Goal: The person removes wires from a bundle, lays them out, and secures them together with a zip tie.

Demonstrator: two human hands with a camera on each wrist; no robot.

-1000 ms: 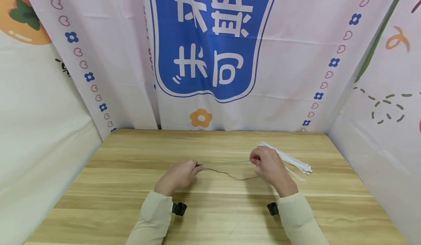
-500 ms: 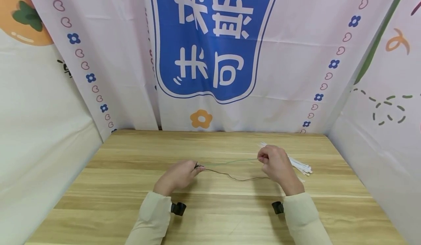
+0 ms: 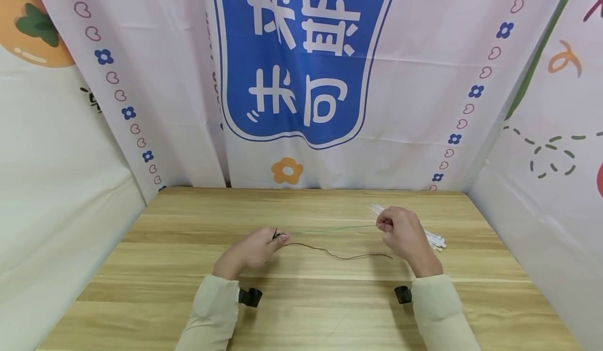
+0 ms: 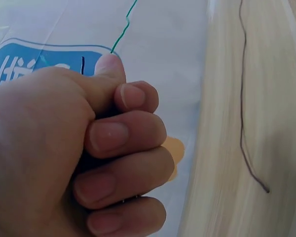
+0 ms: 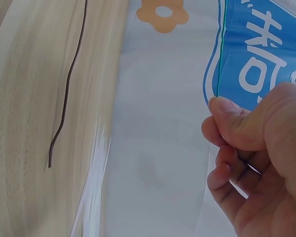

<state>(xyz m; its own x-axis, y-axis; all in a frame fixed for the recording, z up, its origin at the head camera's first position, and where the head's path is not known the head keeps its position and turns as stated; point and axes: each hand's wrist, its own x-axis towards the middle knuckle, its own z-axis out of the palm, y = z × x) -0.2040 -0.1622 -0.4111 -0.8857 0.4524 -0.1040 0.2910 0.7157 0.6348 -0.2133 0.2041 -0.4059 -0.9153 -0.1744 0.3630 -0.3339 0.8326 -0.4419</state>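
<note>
A thin green wire [image 3: 344,228] stretches between the two hands above the table. My left hand [image 3: 252,249] pinches its left end between thumb and forefinger, with the other fingers curled; the wire leaves by the thumb tip in the left wrist view. Short black ends [image 3: 276,234] stick out above that hand; what they belong to is hidden. With thumb and forefinger, my right hand [image 3: 405,234] pinches the green wire's other end. Below it, a dark brown wire [image 3: 340,257] lies wavy on the table, its right end free; in the right wrist view the brown wire [image 5: 66,94] is untouched.
White cable ties [image 3: 435,240] lie in a bundle on the wooden table [image 3: 301,309], partly behind the right hand. Printed cloth [image 3: 414,105] hangs behind the table and along both sides. A black wrist camera [image 3: 252,297] sits at the left sleeve.
My right hand has moved to the right with its end of the green wire, uncovering the brown wire's right end. My left hand has shifted slightly left.
</note>
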